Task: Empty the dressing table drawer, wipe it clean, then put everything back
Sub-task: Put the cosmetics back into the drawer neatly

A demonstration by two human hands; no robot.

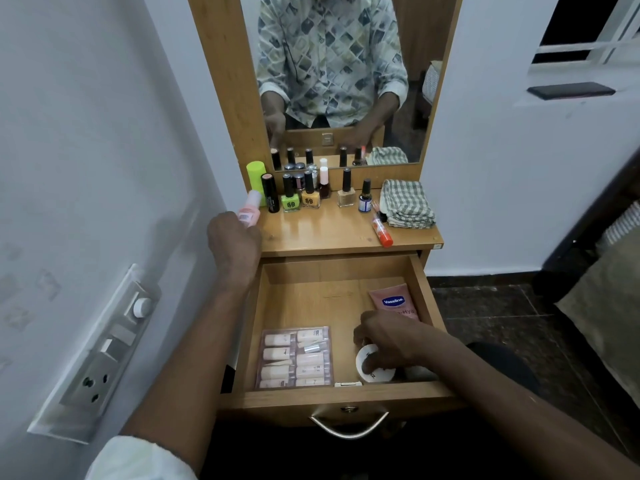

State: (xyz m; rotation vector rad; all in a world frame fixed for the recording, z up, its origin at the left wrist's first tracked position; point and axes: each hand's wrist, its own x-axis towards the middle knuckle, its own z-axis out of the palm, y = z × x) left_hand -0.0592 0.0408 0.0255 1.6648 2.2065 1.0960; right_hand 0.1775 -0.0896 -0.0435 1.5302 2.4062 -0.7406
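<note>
The wooden drawer (304,299) of the dressing table stands pulled open. My left hand (233,244) holds a small pink bottle (250,211) at the table top's left edge. My right hand (388,341) reaches into the drawer's front right corner, fingers curled on a round white jar (372,370). A pink Vaseline tube (393,301) lies by the drawer's right wall. A clear pack of several small pale bottles (294,356) sits at the front left.
On the table top (329,233) stand several nail polish bottles (310,195), a green cylinder (256,174), a black tube (270,192), an orange-capped tube (381,232) and a folded checked cloth (407,204). A mirror rises behind. A wall with a switchboard (104,351) is on the left.
</note>
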